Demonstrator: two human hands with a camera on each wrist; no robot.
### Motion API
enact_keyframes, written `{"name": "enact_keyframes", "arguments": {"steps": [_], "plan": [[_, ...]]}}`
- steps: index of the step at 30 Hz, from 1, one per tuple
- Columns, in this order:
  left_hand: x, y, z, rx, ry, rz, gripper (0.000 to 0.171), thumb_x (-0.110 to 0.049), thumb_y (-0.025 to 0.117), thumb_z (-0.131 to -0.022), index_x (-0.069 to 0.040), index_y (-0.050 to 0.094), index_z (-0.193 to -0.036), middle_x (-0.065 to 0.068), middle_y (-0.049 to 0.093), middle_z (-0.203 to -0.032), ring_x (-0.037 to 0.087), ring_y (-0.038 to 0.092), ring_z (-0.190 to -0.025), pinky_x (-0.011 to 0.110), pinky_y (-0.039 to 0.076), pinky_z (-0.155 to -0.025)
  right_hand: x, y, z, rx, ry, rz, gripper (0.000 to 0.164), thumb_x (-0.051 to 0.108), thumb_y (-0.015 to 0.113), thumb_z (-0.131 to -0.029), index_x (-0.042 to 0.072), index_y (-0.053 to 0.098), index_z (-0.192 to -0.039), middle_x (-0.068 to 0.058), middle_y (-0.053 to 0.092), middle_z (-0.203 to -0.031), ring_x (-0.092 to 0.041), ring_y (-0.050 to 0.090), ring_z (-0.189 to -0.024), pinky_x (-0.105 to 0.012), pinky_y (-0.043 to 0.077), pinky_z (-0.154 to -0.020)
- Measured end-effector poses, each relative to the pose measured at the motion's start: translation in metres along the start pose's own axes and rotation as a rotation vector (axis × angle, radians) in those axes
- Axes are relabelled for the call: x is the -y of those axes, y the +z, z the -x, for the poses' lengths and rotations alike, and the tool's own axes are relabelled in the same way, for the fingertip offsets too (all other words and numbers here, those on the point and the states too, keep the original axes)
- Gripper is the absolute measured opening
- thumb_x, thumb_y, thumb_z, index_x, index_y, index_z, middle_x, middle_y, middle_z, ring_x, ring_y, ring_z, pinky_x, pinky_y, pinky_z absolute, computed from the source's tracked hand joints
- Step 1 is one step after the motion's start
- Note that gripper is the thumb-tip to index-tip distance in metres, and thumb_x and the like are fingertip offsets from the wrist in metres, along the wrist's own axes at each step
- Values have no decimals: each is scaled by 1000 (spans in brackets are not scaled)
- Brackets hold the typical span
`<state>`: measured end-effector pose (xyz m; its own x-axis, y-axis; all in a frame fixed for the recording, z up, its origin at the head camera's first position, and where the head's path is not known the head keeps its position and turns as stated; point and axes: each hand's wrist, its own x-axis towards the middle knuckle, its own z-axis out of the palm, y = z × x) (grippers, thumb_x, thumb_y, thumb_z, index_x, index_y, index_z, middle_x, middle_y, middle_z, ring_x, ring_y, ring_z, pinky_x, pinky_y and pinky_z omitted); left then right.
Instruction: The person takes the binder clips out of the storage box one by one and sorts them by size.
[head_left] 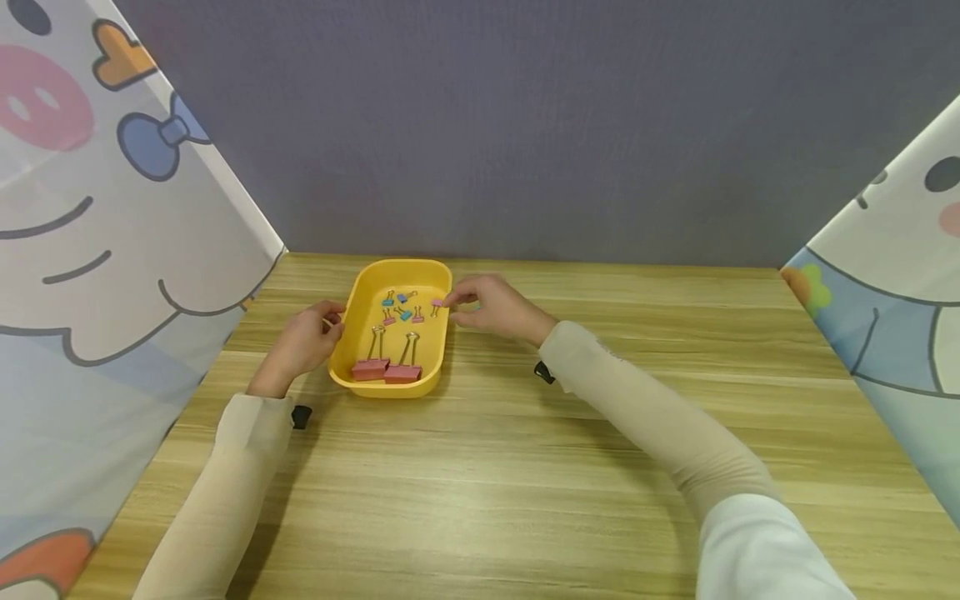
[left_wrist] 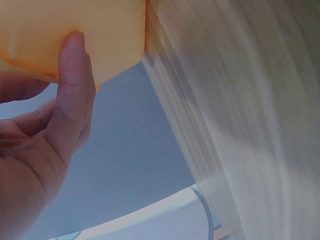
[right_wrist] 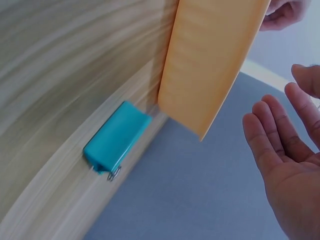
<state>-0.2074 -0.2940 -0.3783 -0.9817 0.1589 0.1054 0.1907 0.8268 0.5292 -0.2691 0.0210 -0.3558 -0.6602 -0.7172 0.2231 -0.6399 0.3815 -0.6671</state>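
A yellow tray (head_left: 433,388) holds two large pink binder clips (head_left: 403,375) at its near end and several small coloured binder clips (head_left: 417,315) farther back. My left hand (head_left: 302,340) is at the tray's left side; in the left wrist view a straight finger touches the outer wall. My right hand (head_left: 495,307) hovers at the right rim, thumb and index finger apart in the head view. Just beside its fingertips is a small pink binder clip (head_left: 437,303). In the right wrist view, a teal binder clip (right_wrist: 117,137) lies on the table outside the tray, mostly hidden by the right hand from above.
The wooden table (head_left: 510,483) ends at a grey panel (head_left: 540,133) behind the tray. Cartoon-printed cloth (head_left: 150,275) stands along the left side, and a similar cloth (head_left: 915,275) along the right. A black piece (head_left: 302,417) sits at the left wrist.
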Motion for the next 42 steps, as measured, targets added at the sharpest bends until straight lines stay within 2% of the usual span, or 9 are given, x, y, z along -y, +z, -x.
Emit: {"name": "enact_keyframes", "arguments": {"steps": [3, 7, 10, 16, 22, 25, 30, 37, 42], "plan": [[0, 0, 0, -5, 0, 0, 32, -2, 51, -93, 12, 52, -122, 22, 57, -98, 34, 58, -86, 42, 50, -69, 5, 7, -4, 17, -25, 11, 19, 13, 72, -85, 8, 70, -104, -4, 67, -104, -20, 60, -98, -29, 47, -87], [0, 0, 0, -12, 7, 6, 31, -2, 51, -93, 12, 52, -121, 22, 57, -97, 34, 59, -85, 40, 50, -68, 11, 16, -7, 56, -32, 37, 17, 14, 72, -85, 10, 70, -102, 1, 66, -102, -21, 60, -96, -31, 48, -85], [0, 0, 0, -15, 12, 11, 31, -1, 51, -93, 12, 52, -121, 22, 58, -97, 33, 59, -84, 40, 50, -68, 15, 23, -9, 97, -35, 15, 17, 13, 70, -86, 10, 70, -103, -1, 65, -104, -24, 60, -99, -36, 48, -86], [0, 1, -1, -15, 12, 15, 31, -2, 51, -93, 12, 52, -121, 22, 58, -97, 34, 59, -85, 42, 50, -69, 21, 37, -14, 190, -38, 28, 19, 15, 67, -89, 7, 69, -106, -6, 63, -108, -24, 58, -99, -33, 47, -86], [-2, 1, -1, -22, 15, 15, 31, -1, 52, -93, 12, 53, -120, 23, 58, -97, 34, 60, -85, 42, 51, -69, 26, 48, -19, 255, -40, 40, 21, 13, 68, -87, 5, 69, -106, -5, 64, -106, -22, 58, -97, -34, 37, -98], [-2, 1, 0, -20, 10, 15, 31, -1, 52, -93, 12, 53, -121, 23, 58, -97, 34, 60, -85, 42, 51, -69, 26, 52, -23, 289, -24, 57, 22, 14, 69, -87, 6, 68, -107, -2, 64, -105, -17, 58, -96, -29, 36, -96], [-1, 0, 1, -15, 13, 11, 31, -1, 53, -93, 13, 52, -121, 23, 58, -97, 34, 59, -84, 42, 51, -69, 26, 58, -29, 339, -5, 86, 22, 13, 68, -87, 6, 69, -107, 0, 65, -104, -10, 57, -92, -20, 44, -80], [-2, 0, 0, -21, 21, 15, 31, -1, 53, -93, 13, 52, -121, 23, 58, -97, 33, 59, -84, 41, 50, -68, 32, 64, -33, 382, 24, 132, 18, 16, 72, -85, 9, 71, -102, 3, 66, -96, -8, 56, -85, -20, 45, -75], [-2, -1, 1, -17, 18, 14, 31, -1, 53, -93, 13, 52, -121, 23, 58, -98, 34, 59, -84, 42, 50, -69, 33, 68, -36, 396, -10, 214, 14, 18, 73, -84, 11, 72, -96, 3, 66, -93, -9, 57, -84, -20, 44, -74]]}}
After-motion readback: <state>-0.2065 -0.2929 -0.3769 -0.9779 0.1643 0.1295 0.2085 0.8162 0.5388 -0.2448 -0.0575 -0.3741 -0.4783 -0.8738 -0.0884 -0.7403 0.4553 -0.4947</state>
